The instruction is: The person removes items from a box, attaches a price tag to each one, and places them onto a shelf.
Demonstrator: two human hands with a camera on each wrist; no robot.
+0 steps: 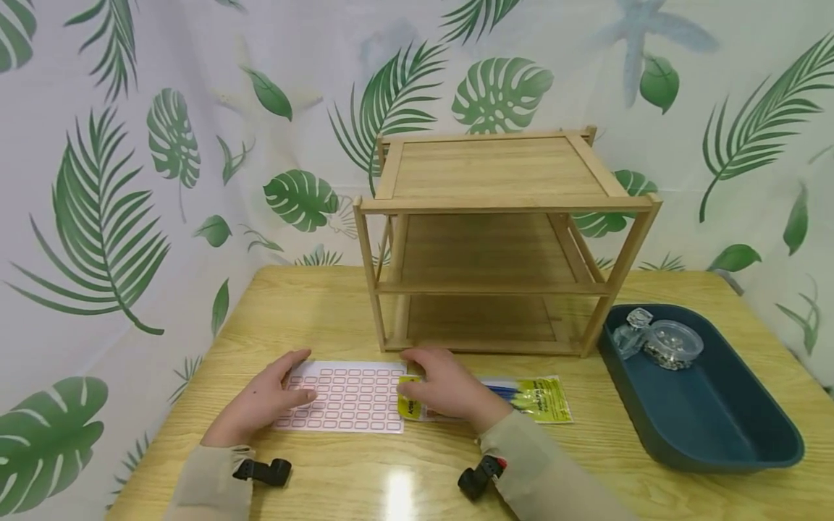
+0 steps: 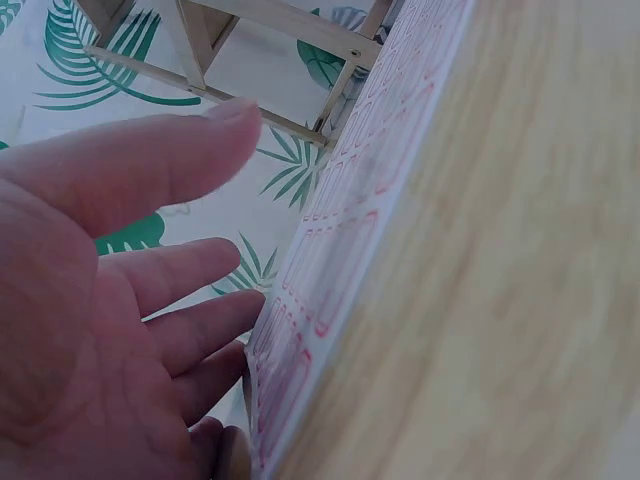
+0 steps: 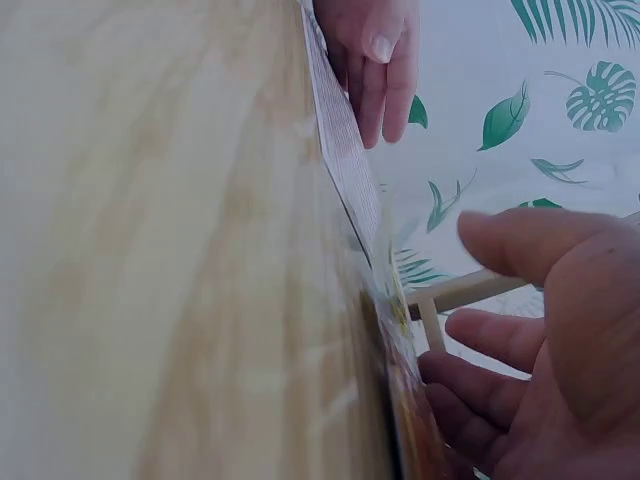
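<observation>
A white sheet of red-outlined labels (image 1: 352,396) lies flat on the table. My left hand (image 1: 257,400) is at the sheet's left end, thumb and fingers spread apart; in the left wrist view the fingertips (image 2: 240,310) come close to the sheet's edge. A yellow-and-clear packet (image 1: 550,399) with blue slim items inside lies right of the sheet, its left end at the sheet's right edge. Over the packet is my right hand (image 1: 449,387), fingers loosely extended. Whether the right fingertips touch the packet cannot be told. Neither hand grips anything.
Behind the hands stands a wooden rack (image 1: 491,206) with several shelves. To the right, a dark blue tub (image 1: 723,427) holds a round clear container (image 1: 674,344) and a small clear bottle (image 1: 630,336). All stand on the wooden table (image 1: 313,304) before a leaf-patterned cloth.
</observation>
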